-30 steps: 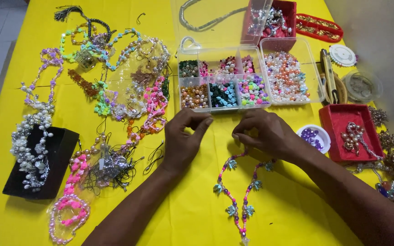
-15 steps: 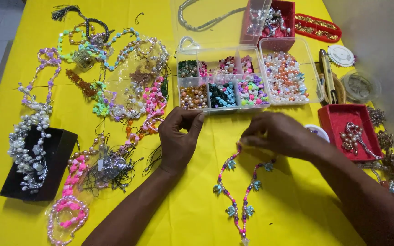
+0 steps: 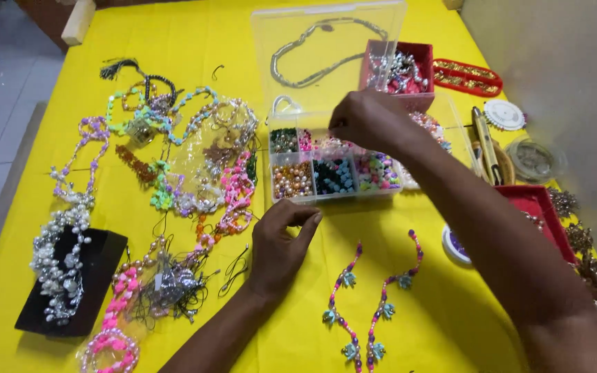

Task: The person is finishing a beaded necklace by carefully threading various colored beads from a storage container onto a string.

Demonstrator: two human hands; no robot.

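Bead box point(image 3: 333, 173) open mid-tabletop point(image 3: 409, 276), right hand point(image 3: 367, 121) over its back compartments, fingers bunched, contents unclear; left hand point(image 3: 278, 245) just before it, fingertips pinched, beaded strand point(image 3: 374, 304) laid nearer.

We count two hands over the bench: our left hand point(image 3: 281, 242) and our right hand point(image 3: 367, 121). One clear bead box point(image 3: 333, 166) sits open. Two red trays point(image 3: 402, 69) point(image 3: 537, 207) hold trinkets. One beaded strand point(image 3: 374, 304) lies loose, and one black stand point(image 3: 77, 280) carries pearls.
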